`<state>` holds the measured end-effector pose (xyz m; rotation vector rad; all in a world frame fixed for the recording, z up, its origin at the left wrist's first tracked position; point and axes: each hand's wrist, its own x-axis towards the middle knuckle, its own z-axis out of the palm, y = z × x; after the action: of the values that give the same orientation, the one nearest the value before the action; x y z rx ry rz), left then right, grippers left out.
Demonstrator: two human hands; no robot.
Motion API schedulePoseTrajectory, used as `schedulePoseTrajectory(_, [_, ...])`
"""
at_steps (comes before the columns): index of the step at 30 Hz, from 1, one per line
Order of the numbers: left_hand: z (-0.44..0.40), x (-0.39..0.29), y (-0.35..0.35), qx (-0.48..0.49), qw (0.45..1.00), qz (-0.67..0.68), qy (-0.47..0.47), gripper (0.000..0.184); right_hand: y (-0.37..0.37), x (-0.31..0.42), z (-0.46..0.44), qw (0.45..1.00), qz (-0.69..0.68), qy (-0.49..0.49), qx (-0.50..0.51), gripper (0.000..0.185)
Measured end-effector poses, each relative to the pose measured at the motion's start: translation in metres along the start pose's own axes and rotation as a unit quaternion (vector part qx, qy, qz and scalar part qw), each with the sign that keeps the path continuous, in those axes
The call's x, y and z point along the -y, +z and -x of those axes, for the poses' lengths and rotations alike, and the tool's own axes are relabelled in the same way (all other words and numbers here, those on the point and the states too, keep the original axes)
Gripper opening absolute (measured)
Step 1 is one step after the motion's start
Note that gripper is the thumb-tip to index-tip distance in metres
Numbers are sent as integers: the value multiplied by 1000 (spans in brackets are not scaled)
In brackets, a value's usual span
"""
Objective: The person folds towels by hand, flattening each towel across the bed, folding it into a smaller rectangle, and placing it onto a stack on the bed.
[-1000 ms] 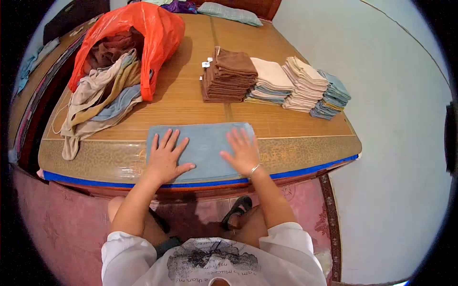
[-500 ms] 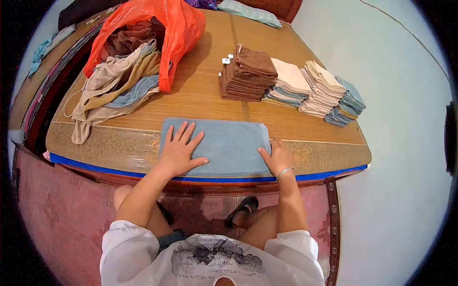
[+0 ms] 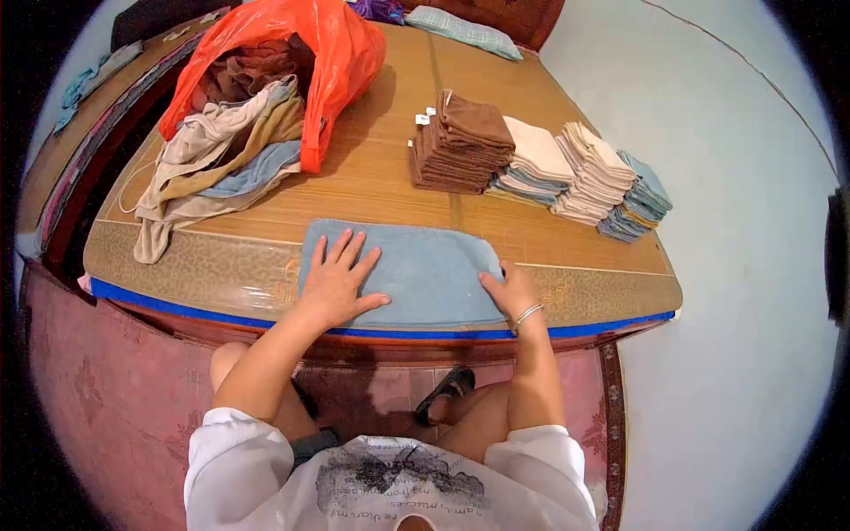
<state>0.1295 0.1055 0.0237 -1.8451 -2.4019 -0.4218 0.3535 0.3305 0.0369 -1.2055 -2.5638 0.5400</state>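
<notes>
A folded blue towel [image 3: 429,276] lies flat near the front edge of the bed mat. My left hand [image 3: 338,288] rests on its left part, palm down with fingers spread. At the towel's right edge, my right hand [image 3: 515,294] has the thumb on top and the fingers curled under, gripping the edge. The right corner near that hand looks slightly bent up. Behind the towel stand folded stacks: brown towels [image 3: 460,146], cream and blue ones [image 3: 536,150], cream ones [image 3: 591,173] and blue ones [image 3: 639,199].
A red plastic bag [image 3: 341,80] lies open at the back left, with loose brown, beige and blue cloths [image 3: 208,155] spilling out. A checked pillow [image 3: 465,33] lies at the far end of the mat [image 3: 398,115]. The wall [image 3: 726,265] runs along the right.
My right hand has closed on the towel's right edge, and the upper right corner has curled a little. My left hand stays spread on the towel. The view has shifted slightly.
</notes>
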Motion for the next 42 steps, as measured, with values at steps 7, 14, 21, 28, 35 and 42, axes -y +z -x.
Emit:
schedulePoseTrajectory(7, [-1, -10, -6, -64, 977, 200, 28, 62, -6, 28, -8, 870, -488, -64, 42, 51])
schedulePoseTrajectory(14, [-10, -4, 2, 27, 639, 760, -117, 53, 23, 133, 20, 877, -440, -191, 28, 59])
schedulePoseTrajectory(21, [1, 28, -16, -18, 563, 799, -211, 43, 56, 168, 39, 894, -278, -338, 98, 57])
schedulePoseTrajectory(28, [10, 38, -21, -10, 477, 841, -254, 46, 54, 181, 40, 867, -237, -427, 99, 40])
schedulePoseTrajectory(35, [12, 51, -15, -96, 691, 687, -203, 52, 59, 165, 22, 897, -192, -398, -14, 37])
schedulePoseTrajectory(42, [10, 55, 1, -84, 827, 508, -228, 67, 83, 150, 21, 924, 9, -381, -36, 48])
